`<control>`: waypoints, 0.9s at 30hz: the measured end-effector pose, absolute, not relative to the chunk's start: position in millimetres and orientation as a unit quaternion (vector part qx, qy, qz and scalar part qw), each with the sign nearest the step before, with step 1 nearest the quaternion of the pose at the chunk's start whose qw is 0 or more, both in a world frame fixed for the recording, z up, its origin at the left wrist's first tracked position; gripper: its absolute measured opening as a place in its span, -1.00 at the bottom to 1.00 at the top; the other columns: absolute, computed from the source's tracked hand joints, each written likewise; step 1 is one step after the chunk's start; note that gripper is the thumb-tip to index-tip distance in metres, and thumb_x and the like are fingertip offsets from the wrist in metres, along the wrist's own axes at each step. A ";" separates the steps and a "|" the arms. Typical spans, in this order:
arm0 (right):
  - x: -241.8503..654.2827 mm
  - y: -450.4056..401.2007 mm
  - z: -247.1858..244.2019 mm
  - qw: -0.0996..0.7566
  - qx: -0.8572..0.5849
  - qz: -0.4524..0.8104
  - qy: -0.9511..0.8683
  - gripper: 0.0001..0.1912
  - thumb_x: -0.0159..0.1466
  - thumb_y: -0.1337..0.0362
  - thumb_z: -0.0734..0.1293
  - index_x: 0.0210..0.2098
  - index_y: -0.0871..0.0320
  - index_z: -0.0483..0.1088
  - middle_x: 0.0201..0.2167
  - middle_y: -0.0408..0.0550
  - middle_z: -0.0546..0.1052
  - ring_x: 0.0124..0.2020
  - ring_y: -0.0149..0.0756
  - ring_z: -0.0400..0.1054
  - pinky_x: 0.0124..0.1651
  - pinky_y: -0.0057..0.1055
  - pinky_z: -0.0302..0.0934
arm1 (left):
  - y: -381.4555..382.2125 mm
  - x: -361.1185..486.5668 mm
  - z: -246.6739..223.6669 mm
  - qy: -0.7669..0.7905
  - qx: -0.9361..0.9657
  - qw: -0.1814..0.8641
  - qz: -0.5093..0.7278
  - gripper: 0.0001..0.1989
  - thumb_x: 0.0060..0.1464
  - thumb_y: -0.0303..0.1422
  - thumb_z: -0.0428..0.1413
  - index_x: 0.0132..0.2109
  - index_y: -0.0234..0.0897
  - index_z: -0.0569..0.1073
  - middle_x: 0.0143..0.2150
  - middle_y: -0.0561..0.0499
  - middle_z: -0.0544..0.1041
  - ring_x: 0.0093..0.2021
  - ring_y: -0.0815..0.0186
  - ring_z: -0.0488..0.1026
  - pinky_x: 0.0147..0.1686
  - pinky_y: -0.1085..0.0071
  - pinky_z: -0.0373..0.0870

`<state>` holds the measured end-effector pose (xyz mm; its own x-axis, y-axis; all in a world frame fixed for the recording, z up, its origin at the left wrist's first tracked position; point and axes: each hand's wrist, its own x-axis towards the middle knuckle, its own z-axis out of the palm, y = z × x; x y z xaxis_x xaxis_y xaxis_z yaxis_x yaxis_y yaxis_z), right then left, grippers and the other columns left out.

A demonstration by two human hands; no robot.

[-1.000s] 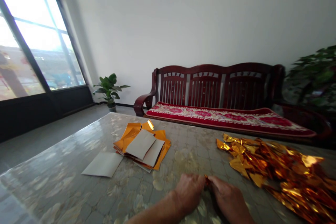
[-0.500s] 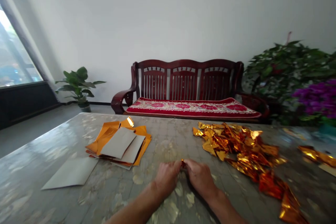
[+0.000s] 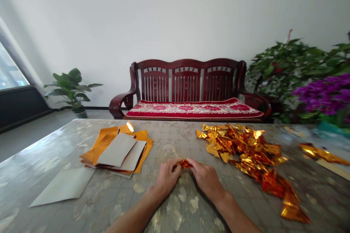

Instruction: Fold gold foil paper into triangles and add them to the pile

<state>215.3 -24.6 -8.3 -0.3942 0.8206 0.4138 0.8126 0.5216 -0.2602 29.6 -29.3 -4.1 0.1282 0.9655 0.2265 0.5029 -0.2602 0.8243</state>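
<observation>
Between my left hand and my right hand a small folded piece of gold foil is pinched, its middle partly hidden by my fingers. Both hands rest low on the mottled glass-topped table. To the right of my right hand lies a loose heap of folded gold foil pieces. Left of my hands is a stack of orange-gold foil sheets with grey paper sheets on top. A single grey sheet lies apart at the front left.
A gold foil strip and a pale flat strip lie at the table's right end. Behind the table's far edge stand a dark wooden bench with a red cushion, potted plants and purple flowers.
The view has swung right and levelled, so the window slides out at the left. My hands stay together on the foil piece, which shows more clearly between them.
</observation>
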 end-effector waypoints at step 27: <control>202.7 -30.9 3.0 0.352 -0.458 0.021 -0.816 -0.77 0.36 0.32 0.22 -0.20 0.06 0.53 -0.30 -0.07 0.61 -0.26 -0.32 0.48 -0.20 -0.47 0.26 | -38.3 33.5 -1.0 0.538 0.715 0.229 0.383 -0.71 0.23 -0.33 -0.01 -0.17 -0.13 0.64 -0.21 0.02 0.67 -0.25 0.31 0.55 -0.18 0.49 0.37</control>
